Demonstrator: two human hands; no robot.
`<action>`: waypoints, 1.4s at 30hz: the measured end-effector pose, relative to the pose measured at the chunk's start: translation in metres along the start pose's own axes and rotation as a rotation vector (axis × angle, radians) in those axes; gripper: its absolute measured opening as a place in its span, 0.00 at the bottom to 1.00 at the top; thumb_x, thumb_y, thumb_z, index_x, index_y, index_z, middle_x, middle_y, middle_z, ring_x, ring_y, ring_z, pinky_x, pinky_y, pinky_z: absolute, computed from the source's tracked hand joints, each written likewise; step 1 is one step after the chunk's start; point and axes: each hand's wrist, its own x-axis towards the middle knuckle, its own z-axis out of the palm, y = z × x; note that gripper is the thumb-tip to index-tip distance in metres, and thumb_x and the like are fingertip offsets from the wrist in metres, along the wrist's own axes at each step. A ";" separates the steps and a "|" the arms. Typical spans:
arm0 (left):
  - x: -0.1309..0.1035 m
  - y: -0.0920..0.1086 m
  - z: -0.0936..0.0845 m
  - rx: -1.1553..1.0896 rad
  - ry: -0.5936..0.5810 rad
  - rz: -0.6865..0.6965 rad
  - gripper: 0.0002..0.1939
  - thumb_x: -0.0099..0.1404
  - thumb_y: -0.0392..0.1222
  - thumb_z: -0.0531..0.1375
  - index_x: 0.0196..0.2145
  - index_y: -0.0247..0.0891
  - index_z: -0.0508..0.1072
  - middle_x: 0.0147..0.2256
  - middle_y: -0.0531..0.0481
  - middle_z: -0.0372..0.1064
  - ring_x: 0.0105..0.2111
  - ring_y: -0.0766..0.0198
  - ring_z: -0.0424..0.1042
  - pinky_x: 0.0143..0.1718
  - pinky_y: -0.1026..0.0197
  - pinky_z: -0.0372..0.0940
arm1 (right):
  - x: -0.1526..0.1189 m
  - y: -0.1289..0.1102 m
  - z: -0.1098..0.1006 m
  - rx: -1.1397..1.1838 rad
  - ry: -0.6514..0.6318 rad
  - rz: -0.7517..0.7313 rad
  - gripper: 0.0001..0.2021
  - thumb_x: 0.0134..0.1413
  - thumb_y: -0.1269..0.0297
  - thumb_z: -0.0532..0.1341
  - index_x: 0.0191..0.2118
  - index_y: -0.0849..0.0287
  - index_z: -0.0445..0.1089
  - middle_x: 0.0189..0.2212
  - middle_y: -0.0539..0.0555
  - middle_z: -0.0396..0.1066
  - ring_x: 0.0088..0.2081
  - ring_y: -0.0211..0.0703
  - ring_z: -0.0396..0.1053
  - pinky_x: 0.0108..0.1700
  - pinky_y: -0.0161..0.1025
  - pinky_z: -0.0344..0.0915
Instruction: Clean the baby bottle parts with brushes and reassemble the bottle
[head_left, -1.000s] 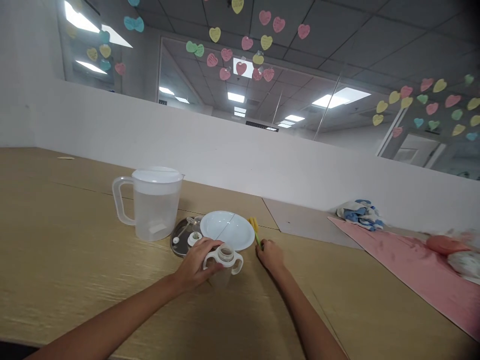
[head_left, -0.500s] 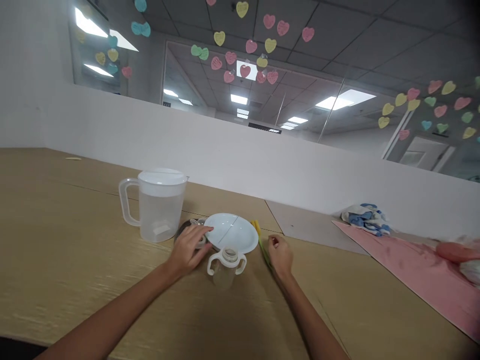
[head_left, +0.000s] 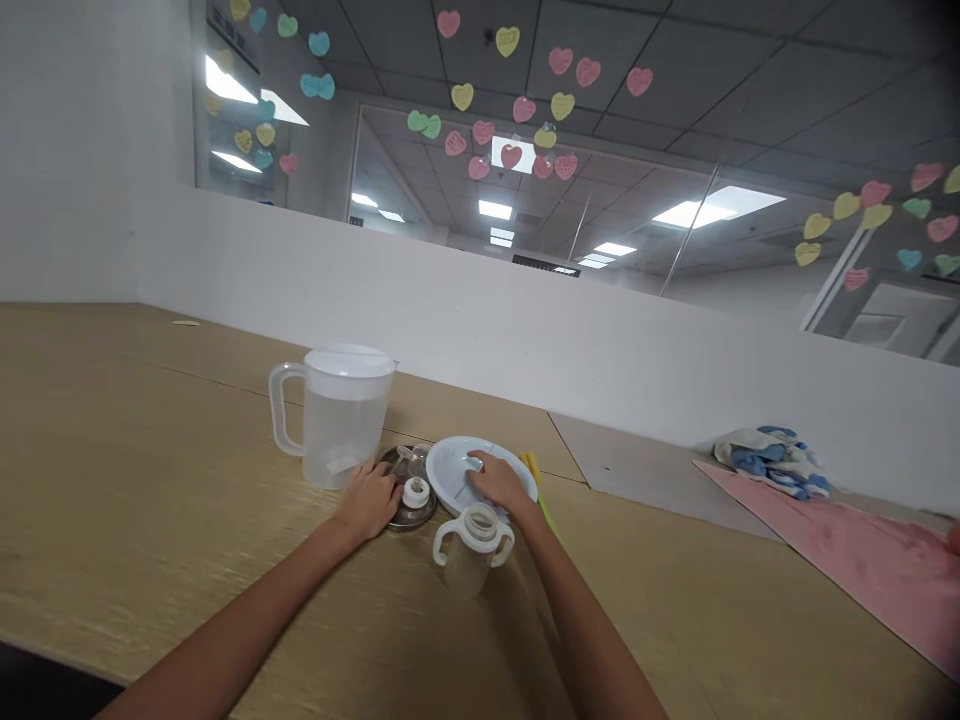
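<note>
My left hand [head_left: 369,501] is at the left rim of a round metal dish [head_left: 412,522], its fingers bent over the edge. In the dish lie a white bottle collar with a nipple [head_left: 415,492] and a clear cap [head_left: 420,460]. My right hand [head_left: 499,480] reaches over a white oval plate [head_left: 448,468], thumb and fingers apart, holding nothing that I can see. Just in front stands a clear baby bottle [head_left: 469,570] without its top, in a white two-handled holder [head_left: 441,545]. A green-handled brush with a yellow end [head_left: 531,468] lies partly hidden behind my right arm.
A lidded clear pitcher [head_left: 343,425] with a handle stands behind my left hand. Farther right lie a crumpled blue-and-white cloth [head_left: 771,462] and a pink mat [head_left: 840,545]. A white wall [head_left: 480,320] below windows bounds the table's back.
My right hand has moved left from beside the brush to above the plate, and its fingers have opened. My left hand has drawn back from above the dish to its left rim.
</note>
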 end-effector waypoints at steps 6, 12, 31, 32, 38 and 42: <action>-0.001 0.002 -0.002 0.059 -0.053 0.006 0.18 0.64 0.44 0.47 0.38 0.33 0.74 0.40 0.38 0.71 0.46 0.49 0.64 0.48 0.50 0.55 | 0.002 0.006 0.009 -0.031 -0.152 0.009 0.10 0.45 0.69 0.57 0.29 0.62 0.75 0.28 0.55 0.74 0.29 0.39 0.68 0.28 0.31 0.56; -0.003 0.004 -0.003 0.107 -0.083 -0.023 0.21 0.64 0.46 0.46 0.39 0.30 0.73 0.42 0.35 0.70 0.48 0.47 0.62 0.49 0.49 0.54 | 0.003 0.003 0.002 -0.029 -0.124 0.062 0.10 0.38 0.76 0.57 0.26 0.63 0.75 0.27 0.56 0.75 0.29 0.39 0.69 0.29 0.30 0.56; 0.003 0.010 -0.029 -0.244 0.115 -0.140 0.14 0.62 0.37 0.49 0.36 0.37 0.74 0.41 0.46 0.73 0.39 0.60 0.71 0.40 0.62 0.63 | -0.017 -0.022 -0.074 0.192 0.127 0.042 0.13 0.43 0.76 0.54 0.34 0.64 0.75 0.25 0.53 0.73 0.25 0.35 0.67 0.30 0.30 0.60; 0.003 0.009 -0.029 -0.285 0.157 -0.129 0.13 0.62 0.38 0.50 0.35 0.38 0.75 0.41 0.47 0.73 0.39 0.60 0.71 0.41 0.61 0.63 | -0.017 -0.022 -0.075 0.196 0.134 0.042 0.13 0.43 0.76 0.55 0.34 0.64 0.75 0.24 0.53 0.73 0.25 0.35 0.67 0.30 0.30 0.60; 0.000 0.017 -0.035 -0.521 0.478 -0.059 0.12 0.60 0.43 0.52 0.30 0.40 0.75 0.36 0.49 0.74 0.35 0.62 0.72 0.41 0.59 0.66 | -0.018 -0.023 -0.076 0.210 0.126 0.020 0.13 0.43 0.77 0.55 0.35 0.64 0.74 0.22 0.51 0.71 0.24 0.34 0.66 0.30 0.30 0.60; -0.001 0.031 -0.038 -0.687 0.587 -0.069 0.11 0.59 0.45 0.55 0.29 0.39 0.75 0.34 0.49 0.73 0.33 0.63 0.72 0.37 0.61 0.68 | -0.019 -0.026 -0.075 0.223 0.121 -0.017 0.13 0.43 0.77 0.56 0.36 0.65 0.73 0.23 0.51 0.71 0.24 0.34 0.66 0.31 0.31 0.60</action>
